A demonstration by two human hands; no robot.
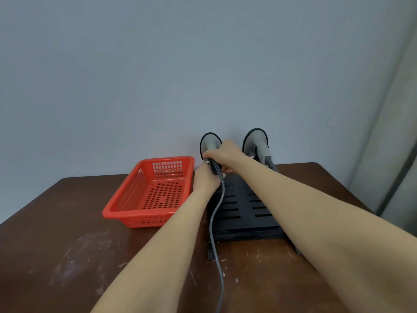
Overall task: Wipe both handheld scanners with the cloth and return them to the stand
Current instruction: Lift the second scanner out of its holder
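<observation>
In the right hand [226,155] the scanner [210,144] stands head-up, fingers wrapped round its handle, seemingly to steady it. Just below, the left hand [204,180] curls round the handle's foot, where the cable [215,222] leaves. A white scrap [205,164] at its fingers may be the cloth; I cannot tell. Right of both hands, the second scanner [256,141] sits on the stand [243,206]. Left of them, a basket [153,193] lies on the table [56,245].

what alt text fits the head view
A left hand and right hand hold a grey handheld scanner at a black slotted stand; a second grey scanner rests there, a red plastic basket alongside on the brown table.
</observation>
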